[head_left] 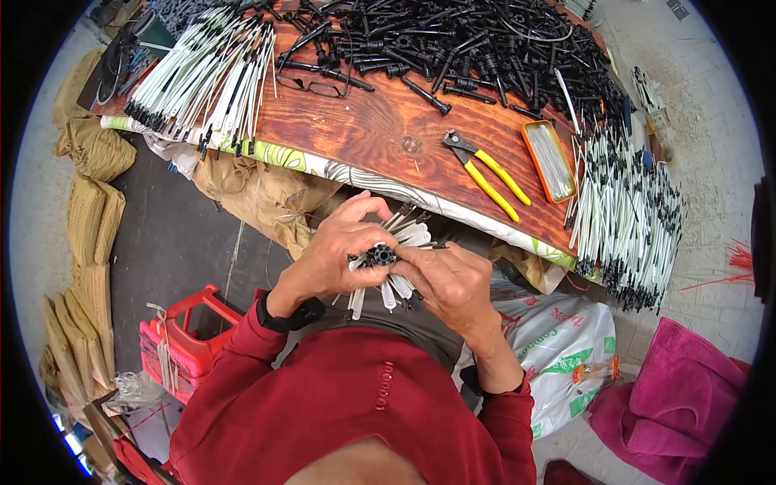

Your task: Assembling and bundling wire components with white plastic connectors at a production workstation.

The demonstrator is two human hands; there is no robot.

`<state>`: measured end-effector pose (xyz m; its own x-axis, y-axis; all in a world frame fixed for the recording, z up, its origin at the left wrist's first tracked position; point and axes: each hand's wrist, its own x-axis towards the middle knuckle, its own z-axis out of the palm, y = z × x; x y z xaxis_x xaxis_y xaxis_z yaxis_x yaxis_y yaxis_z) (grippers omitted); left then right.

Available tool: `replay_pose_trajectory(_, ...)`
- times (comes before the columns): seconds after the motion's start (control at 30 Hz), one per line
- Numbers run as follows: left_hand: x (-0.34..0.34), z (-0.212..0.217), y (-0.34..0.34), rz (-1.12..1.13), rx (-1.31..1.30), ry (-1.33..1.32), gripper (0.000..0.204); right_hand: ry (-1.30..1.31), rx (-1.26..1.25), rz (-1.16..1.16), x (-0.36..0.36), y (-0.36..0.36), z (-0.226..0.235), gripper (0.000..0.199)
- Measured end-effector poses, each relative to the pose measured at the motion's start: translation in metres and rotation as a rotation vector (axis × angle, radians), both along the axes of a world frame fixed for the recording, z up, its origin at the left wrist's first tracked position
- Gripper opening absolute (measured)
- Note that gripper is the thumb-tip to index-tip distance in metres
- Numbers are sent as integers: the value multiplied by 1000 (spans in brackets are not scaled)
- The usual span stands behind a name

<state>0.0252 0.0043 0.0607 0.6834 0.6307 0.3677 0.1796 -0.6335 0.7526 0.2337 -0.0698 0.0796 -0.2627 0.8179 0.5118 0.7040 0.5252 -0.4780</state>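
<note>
Wood makes up the worktop: a reddish-brown, knotty table (380, 121) with a patterned cloth edge (323, 166) hanging along its near side. A big heap of black plastic parts (477, 40) covers its far end, and a sheaf of white rods with black tips (206, 73) lies fanned at the left. Another thick stack of white rods (626, 218) hangs over the right end. Yellow-handled pliers (485, 170) rest on bare wood near an orange tray (550, 160) of thin pins, and a pair of glasses (315, 81) sits by the black heap.

Below the table edge, both hands meet over the lap. The left hand (335, 255) has its fingers curled tight around a bundle of white strips (400, 259), which fan out above and below the fist. The right hand (453, 279) pinches a small black ring-shaped piece (380, 255) at the middle of that bundle, thumb and fingertips pressed together on it.

Brown sacks (89, 210) are stacked along the left on a dark floor, with a red plastic crate (186, 335) beside them. A white printed sack (558, 339) and a pink cloth (679, 388) lie at the right on pale concrete.
</note>
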Motion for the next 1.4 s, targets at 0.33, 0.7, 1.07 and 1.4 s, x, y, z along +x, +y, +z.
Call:
replay_pose_trajectory(0.33, 0, -4, -2, 4, 43, -6, 31, 285, -269, -138, -17, -2, -5, 8)
replay_pose_trajectory(0.7, 3, -5, -7, -35, -47, 16, 29, 970, -983, -74, 18, -2, -5, 10)
replay_pose_trajectory(1.07, -2, -6, -6, -23, -107, -19, 24, -276, -14, -386, 75, 46, -6, 28)
replay_pose_trajectory(1.4, -6, -9, -4, -14, -126, -53, 27, -132, 122, -403, 73, 47, 2, 20)
